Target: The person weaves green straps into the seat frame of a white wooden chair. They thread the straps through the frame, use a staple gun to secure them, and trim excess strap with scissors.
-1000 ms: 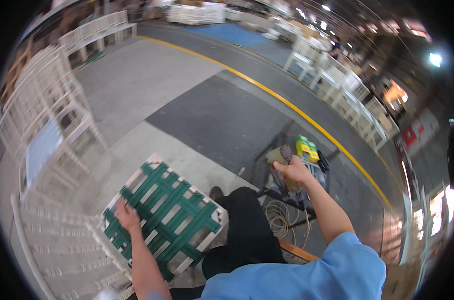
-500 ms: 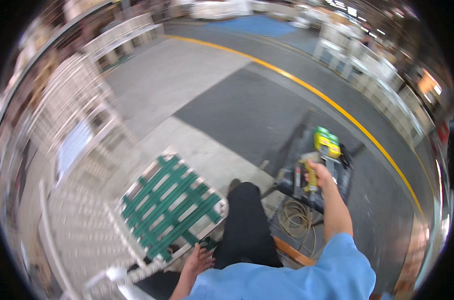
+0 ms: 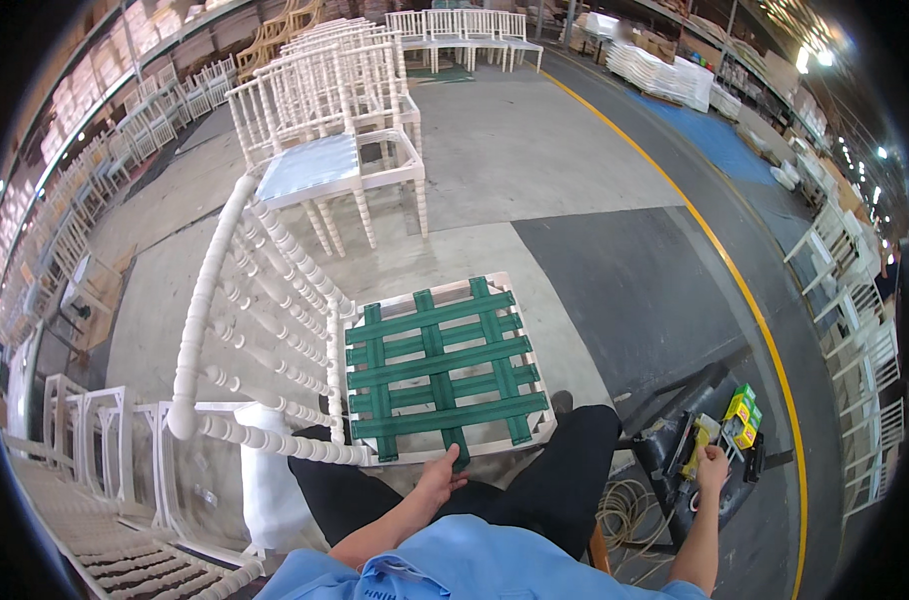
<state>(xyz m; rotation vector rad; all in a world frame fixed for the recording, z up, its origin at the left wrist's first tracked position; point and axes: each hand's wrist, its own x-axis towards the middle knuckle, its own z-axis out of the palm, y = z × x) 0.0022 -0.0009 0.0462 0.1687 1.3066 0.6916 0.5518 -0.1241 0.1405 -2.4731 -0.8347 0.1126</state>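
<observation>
A white chair with turned spindles (image 3: 205, 300) stands at my left, its seat frame woven with green webbing straps (image 3: 440, 372). My left hand (image 3: 441, 480) pinches the loose end of a strap (image 3: 459, 452) at the seat's near edge. To the right, my right hand (image 3: 713, 468) is closed over a dark tool stand (image 3: 665, 445), right beside a yellow-handled tool (image 3: 689, 466). Whatever its fingers hold is hidden. Green-and-yellow boxes (image 3: 743, 418) sit on the stand, just beyond this hand.
A coiled hose (image 3: 630, 515) lies below the stand. Ahead is a white chair with a pale blue seat (image 3: 313, 168), before rows of similar chairs. More white frames (image 3: 125, 440) crowd the left; chairs (image 3: 860, 330) line the right, past a yellow floor line (image 3: 732, 262).
My view has swung left toward the seat. My left hand, with fingers spread before, now grips the strap end. My right hand, earlier around the yellow tool, remains over the stand.
</observation>
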